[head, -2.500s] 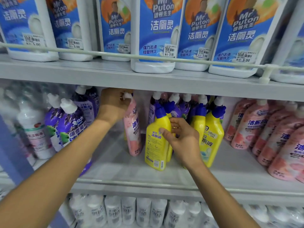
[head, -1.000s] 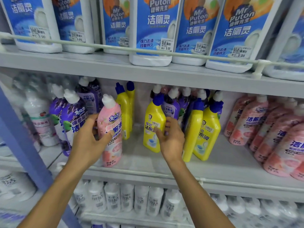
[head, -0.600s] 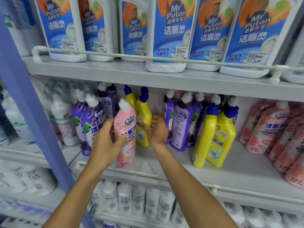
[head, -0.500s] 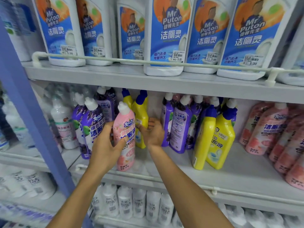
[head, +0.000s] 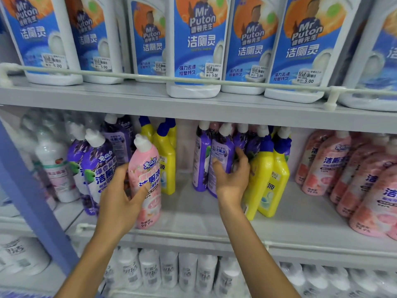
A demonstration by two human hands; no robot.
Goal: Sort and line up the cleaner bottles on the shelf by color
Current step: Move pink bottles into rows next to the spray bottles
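**Sorting cleaner bottles on a grey shop shelf**

Standing at a grey metal shelving unit, a person reaches both bare arms onto the middle shelf (head: pixel 214 214), a pale grey board with a thin rail along its front lip. The left hand (head: pixel 120 203) is wrapped around a pink bottle (head: pixel 146 179) with a white cap, thumb across the label and fingers behind it; the bottle stands upright near the front edge, its base at or just above the board, which of the two I cannot tell. The right hand (head: pixel 233 179) is curled on a purple bottle (head: pixel 221 160) at the front of a purple cluster, thumb on its label and fingers round its right side.

Just left of the pink bottle stand more purple bottles (head: pixel 96 166), then a white bottle (head: pixel 54 166) further left. Behind the pink one are three yellow bottles (head: pixel 166 155) with blue caps. A bare gap of shelf lies between these and the held purple bottle. Two further yellow bottles (head: pixel 270 179) lean just right of the right hand, and a group of pink bottles (head: pixel 343 175) fills the right end, well apart from the held pink one.

On the upper shelf (head: pixel 150 100), behind a white rail (head: pixel 129 77), sits a row of large white jugs (head: pixel 194 46) with blue labels and price stickers. The bottom shelf holds rows of white bottles (head: pixel 167 269). A blue upright post (head: pixel 28 190) runs down the left side.
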